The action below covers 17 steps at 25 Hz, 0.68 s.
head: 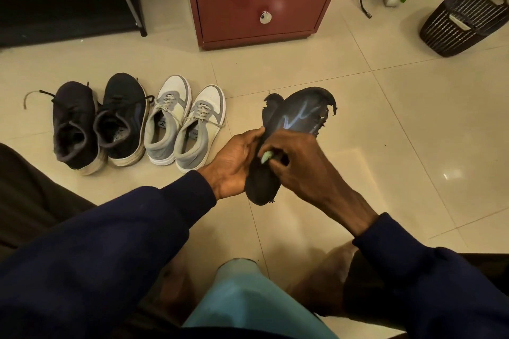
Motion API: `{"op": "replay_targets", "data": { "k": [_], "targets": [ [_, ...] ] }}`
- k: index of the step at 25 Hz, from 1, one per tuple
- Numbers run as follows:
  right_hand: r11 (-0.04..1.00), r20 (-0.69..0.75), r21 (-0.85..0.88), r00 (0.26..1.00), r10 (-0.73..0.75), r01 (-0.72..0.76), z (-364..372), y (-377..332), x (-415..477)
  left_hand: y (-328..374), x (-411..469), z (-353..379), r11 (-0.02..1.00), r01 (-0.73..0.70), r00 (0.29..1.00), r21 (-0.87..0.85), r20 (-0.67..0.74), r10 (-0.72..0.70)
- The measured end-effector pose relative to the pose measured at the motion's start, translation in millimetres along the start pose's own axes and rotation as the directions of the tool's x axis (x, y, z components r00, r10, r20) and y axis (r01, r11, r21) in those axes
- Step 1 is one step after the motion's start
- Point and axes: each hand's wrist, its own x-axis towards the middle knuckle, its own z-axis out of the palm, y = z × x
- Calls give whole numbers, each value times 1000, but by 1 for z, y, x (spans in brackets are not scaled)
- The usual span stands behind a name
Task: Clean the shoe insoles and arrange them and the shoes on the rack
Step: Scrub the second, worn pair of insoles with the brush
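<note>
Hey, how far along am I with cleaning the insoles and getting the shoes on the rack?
Nothing looks finished yet. In hand: your left hand holds a worn dark insole while your right hand works at it with a small pale green item. Left: the dark lace-up pair and the white-and-grey sneaker pair sit on the tiled floor, none on the black rack.

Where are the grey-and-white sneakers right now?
The grey-and-white sneakers stand on the tiled floor, left of centre in the head view. They are just to the right of the dark sneakers and in front of the red-brown drawer cabinet.
</note>
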Motion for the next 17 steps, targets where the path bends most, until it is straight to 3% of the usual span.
{"op": "replay_targets", "data": {
  "k": [1, 3, 6, 7, 9, 10, 12, 15, 17],
  "targets": [
    [999, 60, 12, 997, -46, 45, 1, -4, -2, 0, 1, -1, 1000, -9, 1000, 14, -21, 9],
    [997, 35, -60, 999, -38, 40, -4, 10, 4, -1, 0, 1, 1000, -13, 1000, 11, -16, 13],
    [945, -68, -129, 954, 293, -300, -15, 38, 12, -1, -1, 6, 1000, 14, 999, 25, 37, -15],
    [944, -100, -119, 950, 296, -307, -15, 36, 10, 0, -2, 7, 1000, 12, 999, 26, 43, -13],
    [990, -100, -94, 990, 96, -105, -5, 16, 4, 0, -2, 4, 999, 0, 1000, 32, 23, -1],
    [999, -11, -34, 1000, 28, -28, -1, 4, 0, 0, -1, 2, 999, -6, 1000, 36, 4, 6],
    [1000, 114, -4, 994, -5, 6, -1, -1, -1, -1, 0, -2, 999, -6, 1000, 39, -21, 7],
    [980, -113, -152, 988, 109, -125, -13, 26, 7, -3, 0, 2, 999, 8, 1000, 40, -4, -8],
    [970, -198, -153, 967, 160, -191, -17, 32, 5, -4, 1, 2, 998, 13, 1000, 55, 16, -14]
  ]
}}
